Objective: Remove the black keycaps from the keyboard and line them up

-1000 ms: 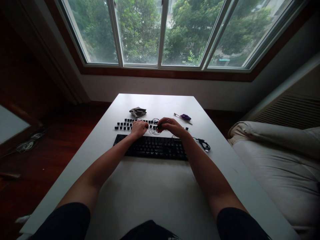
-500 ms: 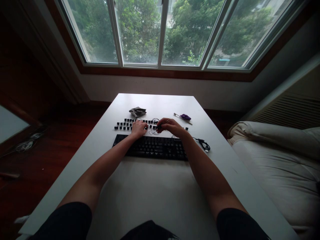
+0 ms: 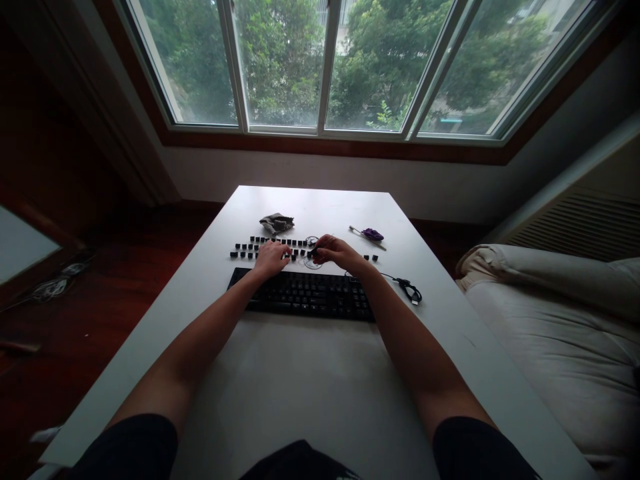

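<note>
My left hand (image 3: pixel 271 259) is over the rows of loose black keycaps (image 3: pixel 247 247), just beyond the black keyboard (image 3: pixel 310 295). Its fingers are apart, the thumb and fingertips close to keycaps at its right side. My right hand (image 3: pixel 340 253) reaches in from the right, fingertips pinched on a small black piece (image 3: pixel 313 253) at the end of the keycap rows. The fingers partly hide that piece, and its kind is unclear. Thin wire loops (image 3: pixel 313 265) show under and beside the right fingertips. Part of the keyboard's right end lies behind my right forearm.
A crumpled grey-green cloth (image 3: pixel 277 223) lies behind the keycaps. At the back right are a purple object (image 3: pixel 373 234) and a thin stick-like brush (image 3: pixel 356 231). The coiled black cable (image 3: pixel 410 291) sits right of the keyboard on the white table (image 3: pixel 305 373).
My left hand has shifted slightly left and toward me, uncovering keycaps at its right. My right hand stays nearly in place, still pinching the black piece.
</note>
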A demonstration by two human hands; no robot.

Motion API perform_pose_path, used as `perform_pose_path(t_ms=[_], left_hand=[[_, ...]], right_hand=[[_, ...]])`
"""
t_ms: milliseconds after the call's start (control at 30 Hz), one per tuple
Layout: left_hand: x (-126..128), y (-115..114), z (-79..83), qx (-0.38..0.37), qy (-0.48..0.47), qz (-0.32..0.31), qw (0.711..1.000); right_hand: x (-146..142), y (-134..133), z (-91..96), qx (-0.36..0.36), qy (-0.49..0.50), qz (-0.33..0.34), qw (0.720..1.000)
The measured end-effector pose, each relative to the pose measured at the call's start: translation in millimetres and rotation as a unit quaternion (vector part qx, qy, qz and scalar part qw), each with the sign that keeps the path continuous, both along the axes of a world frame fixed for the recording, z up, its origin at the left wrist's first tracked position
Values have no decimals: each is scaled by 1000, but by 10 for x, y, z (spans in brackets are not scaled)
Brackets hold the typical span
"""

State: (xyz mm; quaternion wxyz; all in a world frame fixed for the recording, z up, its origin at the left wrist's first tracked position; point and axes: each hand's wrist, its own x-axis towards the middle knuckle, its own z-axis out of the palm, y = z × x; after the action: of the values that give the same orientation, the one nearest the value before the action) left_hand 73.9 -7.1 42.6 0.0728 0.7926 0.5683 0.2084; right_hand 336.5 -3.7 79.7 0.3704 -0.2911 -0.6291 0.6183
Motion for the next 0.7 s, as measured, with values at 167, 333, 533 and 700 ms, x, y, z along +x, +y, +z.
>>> perform_pose_path(t_ms=[167, 333, 533, 700], left_hand=[[-104, -111, 49, -33, -7, -48, 998], [-118, -177, 54, -99, -13, -141, 985], [-52, -168, -16, -152, -61, -178, 970], [-6, -84, -99, -161, -81, -173, 968]], right_hand=[[-130, 20, -169, 27, -22, -58, 998], [-287, -57, -267, 7, -43, -38, 998], [-362, -154, -260, 48, -43, -39, 997], [-348, -225, -253, 110, -103, -58, 987]])
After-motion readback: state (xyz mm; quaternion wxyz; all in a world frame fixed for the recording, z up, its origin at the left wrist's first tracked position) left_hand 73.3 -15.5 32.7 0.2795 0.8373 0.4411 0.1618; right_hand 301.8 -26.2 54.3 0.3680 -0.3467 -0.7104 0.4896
